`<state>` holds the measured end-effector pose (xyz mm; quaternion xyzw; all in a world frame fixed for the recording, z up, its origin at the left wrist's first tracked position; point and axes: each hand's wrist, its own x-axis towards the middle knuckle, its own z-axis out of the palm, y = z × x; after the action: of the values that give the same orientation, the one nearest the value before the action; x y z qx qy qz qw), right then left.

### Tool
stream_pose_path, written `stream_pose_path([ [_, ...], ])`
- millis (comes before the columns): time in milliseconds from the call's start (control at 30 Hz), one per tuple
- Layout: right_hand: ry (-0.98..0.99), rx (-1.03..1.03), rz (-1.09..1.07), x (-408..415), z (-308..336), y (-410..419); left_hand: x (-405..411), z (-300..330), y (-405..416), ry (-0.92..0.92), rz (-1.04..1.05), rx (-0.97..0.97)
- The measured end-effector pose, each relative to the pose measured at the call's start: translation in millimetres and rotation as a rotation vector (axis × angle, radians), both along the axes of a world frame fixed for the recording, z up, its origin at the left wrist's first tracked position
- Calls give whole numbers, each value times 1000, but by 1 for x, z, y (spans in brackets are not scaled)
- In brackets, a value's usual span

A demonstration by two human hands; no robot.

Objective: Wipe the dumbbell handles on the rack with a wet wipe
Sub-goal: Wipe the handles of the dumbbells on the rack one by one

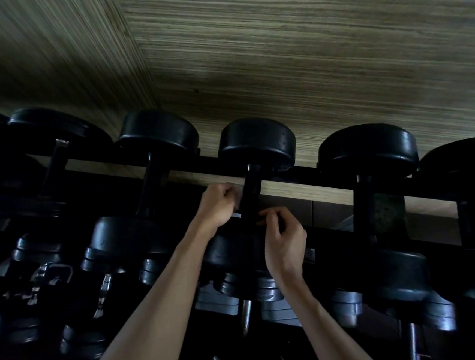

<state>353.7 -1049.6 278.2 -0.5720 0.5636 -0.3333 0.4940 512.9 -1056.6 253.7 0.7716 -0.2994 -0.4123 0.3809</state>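
Head view, looking down along a dumbbell rack [309, 174] set against a wood-grain wall [306, 60]. Dim light; much of the lower frame is near black.

Top tier: a row of black dumbbells lying across the rails, round heads toward the wall. Both hands are at the handle [251, 195] of the middle dumbbell [256, 144].

Left hand [218, 207] — on the left side of the handle, fingers curled, pinching a pale wet wipe [237, 205]. Only a small strip of the wipe shows, between the knuckles and the handle; it appears to be touching the handle, though the dark makes the contact hard to confirm.

Right hand [285, 238] — on the right side of the same handle, a little nearer the camera. Fingers bent, fingertips at the edge of the handle. Whether they pinch the other end of the wipe or only touch the bar, cannot tell; that spot is in shadow.

Both forearms bare, reaching up from the lower edge of the frame.

Neighbours: one dumbbell [159, 135] just to the left, a larger one [367, 147] to the right, well apart from the hands. Lower tiers hold smaller dumbbells [239, 287] with grey, plate-like heads — details blurred.
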Motion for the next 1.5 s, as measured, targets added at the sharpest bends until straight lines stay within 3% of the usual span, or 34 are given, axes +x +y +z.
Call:
stream_pose_path([
  [400, -18, 25, -1, -2, -3, 1, -8, 20, 2, 117, -62, 122],
  [633, -36, 15, 9, -4, -3, 2, -2, 29, 16, -20, -197, 228],
  [967, -58, -64, 94, -10, -13, 6, -17, 45, 21, -183, -180, 247],
  [1133, -35, -71, 90, -9, -16, 6, -17, 46, 14, -179, -223, 290],
  [1500, -49, -5, 111, -11, -13, -1, -27, 61, 36, -334, -250, 167],
])
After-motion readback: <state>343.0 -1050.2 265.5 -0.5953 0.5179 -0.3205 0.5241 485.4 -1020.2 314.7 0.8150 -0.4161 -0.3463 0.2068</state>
